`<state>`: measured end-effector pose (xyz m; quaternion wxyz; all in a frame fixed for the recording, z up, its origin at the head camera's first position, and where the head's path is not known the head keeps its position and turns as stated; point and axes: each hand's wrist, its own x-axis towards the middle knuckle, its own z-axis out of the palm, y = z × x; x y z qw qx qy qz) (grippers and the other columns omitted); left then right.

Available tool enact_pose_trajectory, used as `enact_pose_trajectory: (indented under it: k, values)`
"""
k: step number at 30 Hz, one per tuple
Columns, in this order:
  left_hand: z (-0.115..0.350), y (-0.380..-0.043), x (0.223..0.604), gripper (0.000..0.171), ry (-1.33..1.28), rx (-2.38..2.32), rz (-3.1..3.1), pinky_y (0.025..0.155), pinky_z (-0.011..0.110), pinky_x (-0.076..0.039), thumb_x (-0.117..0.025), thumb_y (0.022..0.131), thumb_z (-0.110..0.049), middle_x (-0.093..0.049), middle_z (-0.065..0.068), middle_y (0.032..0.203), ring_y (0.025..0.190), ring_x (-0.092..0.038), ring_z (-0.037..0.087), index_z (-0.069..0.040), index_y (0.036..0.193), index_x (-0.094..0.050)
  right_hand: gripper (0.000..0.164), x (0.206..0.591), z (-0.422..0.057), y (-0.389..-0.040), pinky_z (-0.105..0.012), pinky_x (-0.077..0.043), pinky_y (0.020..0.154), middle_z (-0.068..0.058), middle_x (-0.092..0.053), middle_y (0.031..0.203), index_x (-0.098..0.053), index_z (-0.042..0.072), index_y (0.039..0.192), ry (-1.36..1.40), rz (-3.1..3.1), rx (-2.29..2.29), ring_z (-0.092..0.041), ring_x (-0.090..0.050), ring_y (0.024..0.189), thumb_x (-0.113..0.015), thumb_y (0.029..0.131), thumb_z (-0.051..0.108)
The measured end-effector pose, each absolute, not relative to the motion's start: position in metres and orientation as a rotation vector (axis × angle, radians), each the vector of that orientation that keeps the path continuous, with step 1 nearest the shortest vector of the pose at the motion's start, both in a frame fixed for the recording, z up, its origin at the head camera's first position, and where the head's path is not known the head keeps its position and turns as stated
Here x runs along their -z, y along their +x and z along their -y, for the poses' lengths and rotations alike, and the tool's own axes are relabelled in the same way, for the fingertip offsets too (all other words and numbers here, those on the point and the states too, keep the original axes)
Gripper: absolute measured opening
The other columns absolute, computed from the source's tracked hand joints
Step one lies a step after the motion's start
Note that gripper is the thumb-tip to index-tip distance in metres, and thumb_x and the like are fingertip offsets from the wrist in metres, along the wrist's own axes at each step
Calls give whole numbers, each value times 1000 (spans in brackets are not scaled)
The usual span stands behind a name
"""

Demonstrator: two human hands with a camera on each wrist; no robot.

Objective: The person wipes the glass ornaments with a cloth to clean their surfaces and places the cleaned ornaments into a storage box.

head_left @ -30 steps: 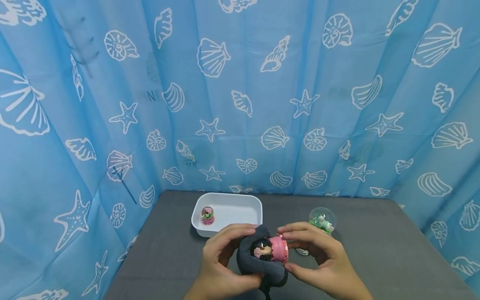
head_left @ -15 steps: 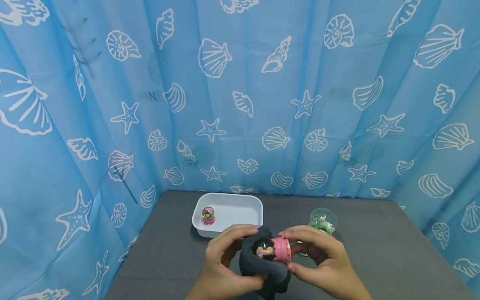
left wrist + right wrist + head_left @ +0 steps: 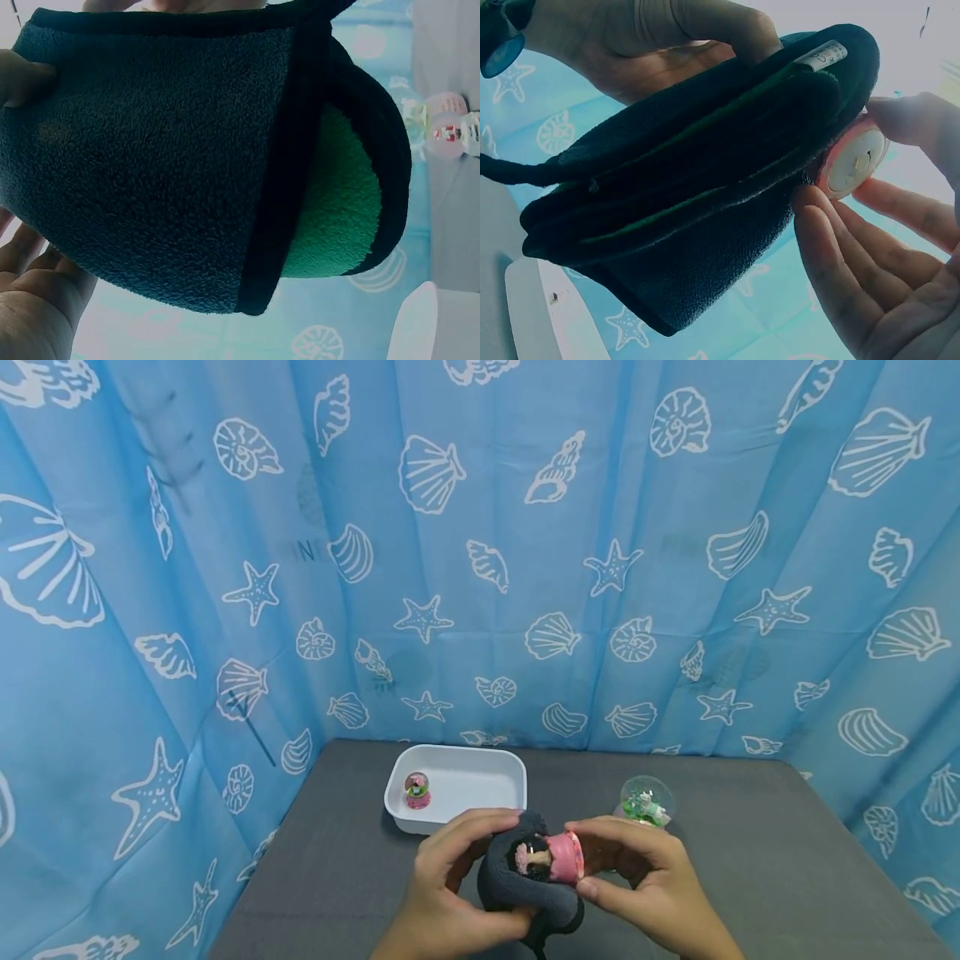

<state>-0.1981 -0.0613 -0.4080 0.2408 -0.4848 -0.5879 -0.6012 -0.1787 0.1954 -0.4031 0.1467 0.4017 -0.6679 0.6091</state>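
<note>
In the head view, a small snow globe with a pink base [image 3: 564, 858] lies on its side between my hands, its dome tucked into a fold of dark grey terry cloth [image 3: 517, 892]. My left hand [image 3: 447, 897] grips the cloth around the dome. At the base's rim, my right hand [image 3: 651, 878] pinches the globe with thumb and fingers. The right wrist view shows the pale, round underside of the base [image 3: 857, 163] framed by fingertips. Black edging and a green inner face of the cloth [image 3: 337, 210] show in the left wrist view.
Behind the left hand stands a white tray [image 3: 480, 777] with a small pink-based globe [image 3: 417, 791] at its left end. A larger clear globe with green inside [image 3: 647, 802] stands beyond the right hand. A blue shell-print curtain [image 3: 555, 568] hangs behind the grey table [image 3: 787, 860].
Both hands, with cloth and globe, have shifted slightly right. The globe has turned a little within the cloth, and the right fingers have changed position along the pink base.
</note>
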Motion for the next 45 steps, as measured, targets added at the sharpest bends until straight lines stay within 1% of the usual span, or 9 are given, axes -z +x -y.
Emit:
enact_pose_trajectory:
  k: [7, 14, 17, 21, 26, 29, 33, 38, 45]
  values:
    - [60, -199, 407, 81, -1340, 1606, 1591, 96, 40, -66, -94, 66, 8, -67, 24, 131, 118, -71, 30, 5, 139, -60, 49, 401, -197, -176, -32, -66, 65, 2, -78, 113, -70, -2, 129, 1028, 2046, -1728, -11, -75, 81, -67, 85, -23]
    - [59, -200, 405, 80, -1336, 1567, 1575, 96, 38, -65, -95, 65, 7, -67, 25, 129, 117, -71, 30, 6, 136, -61, 39, 401, -196, -179, -34, -64, 62, -2, -77, 101, -66, -8, 131, 1046, 2045, -1890, -16, -71, 72, -52, 97, -23]
    - [59, -201, 405, 79, -1331, 1569, 1566, 97, 38, -65, -95, 64, 8, -68, 25, 129, 117, -72, 31, 7, 135, -61, 39, 401, -196, -180, -33, -64, 63, 0, -77, 102, -67, -8, 130, 1047, 2053, -1891, -16, -70, 71, -51, 97, -23]
    - [58, -203, 406, 78, -1329, 1573, 1537, 96, 39, -65, -95, 63, 8, -68, 26, 127, 117, -71, 31, 7, 134, -62, 40, 401, -195, -180, -35, -65, 64, 1, -78, 114, -66, -8, 131, 1060, 2049, -1912, -18, -71, 73, -51, 97, -23]
    - [58, -204, 408, 77, -1310, 1584, 1517, 94, 38, -66, -96, 62, 8, -69, 26, 125, 115, -72, 31, 8, 132, -63, 41, 400, -196, -180, -39, -66, 63, 1, -77, 116, -64, -7, 134, 1057, 2085, -1902, -23, -71, 75, -51, 98, -22]
    - [59, -203, 408, 78, -1291, 1609, 1536, 92, 38, -67, -96, 63, 7, -69, 25, 126, 113, -73, 30, 6, 133, -63, 45, 399, -197, -179, -36, -67, 68, 2, -76, 122, -66, -3, 134, 1020, 2096, -1833, -17, -75, 87, -56, 95, -22]
    - [60, -201, 408, 77, -1277, 1629, 1544, 91, 39, -67, -96, 64, 6, -69, 24, 127, 113, -73, 30, 6, 134, -62, 52, 400, -198, -179, -35, -69, 74, -6, -74, 127, -66, -5, 133, 1035, 1970, -1753, -16, -75, 106, -64, 86, -27]
    - [61, -201, 409, 76, -1274, 1638, 1538, 92, 39, -67, -95, 66, 6, -68, 25, 128, 115, -73, 30, 6, 134, -62, 62, 403, -197, -181, -36, -68, 83, -19, -69, 133, -62, -12, 134, 1167, 1818, -1761, -22, -71, 120, -70, 77, -33]
    - [62, -201, 409, 77, -1275, 1659, 1547, 92, 40, -67, -96, 66, 6, -68, 25, 129, 116, -72, 30, 6, 135, -62, 70, 402, -192, -181, -39, -65, 96, -26, -63, 140, -59, -15, 137, 1265, 1756, -1807, -28, -66, 131, -71, 71, -38]
